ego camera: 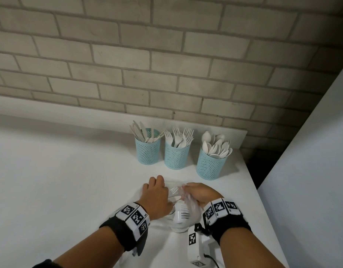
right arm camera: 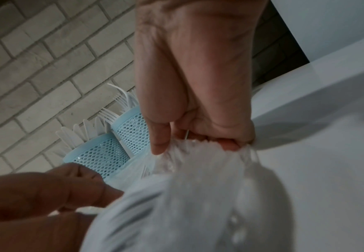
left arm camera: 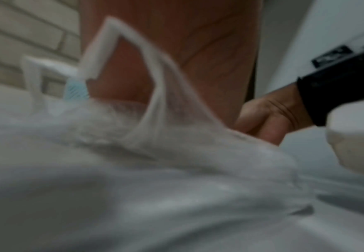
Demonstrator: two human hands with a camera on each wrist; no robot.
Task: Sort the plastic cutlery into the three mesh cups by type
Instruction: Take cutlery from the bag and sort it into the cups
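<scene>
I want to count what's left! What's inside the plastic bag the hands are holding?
Through the clear plastic bag a white fork shows between the left hand and right hand. Crumpled plastic and the hands cover the rest, so it can't be counted.

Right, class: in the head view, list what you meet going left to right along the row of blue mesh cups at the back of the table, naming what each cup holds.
Cup of knives → cup of forks → cup of spoons.
</scene>
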